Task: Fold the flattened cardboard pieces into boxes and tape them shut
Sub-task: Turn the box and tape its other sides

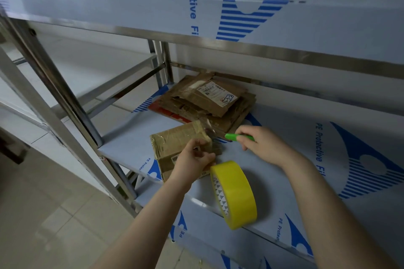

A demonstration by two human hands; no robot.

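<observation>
The film on the upper shelf (131, 6) carries blue lettering cut off to "tive Fi", beside a blue striped logo. On the lower shelf (284, 137) the same print reads "PE Protective Fi" at the right, and "PE Protec" twice nearer the front edge, each by the same logo. The white label (215, 91) on top of the stack of flattened cardboard (218, 113) has a boxed handwritten "3-3-2". Its barcode and printed lines are too small to read. Print on the box (175, 137) is also too small to read. The tape roll (238, 192) shows rows of tiny triangle marks inside its core, illegible.
</observation>
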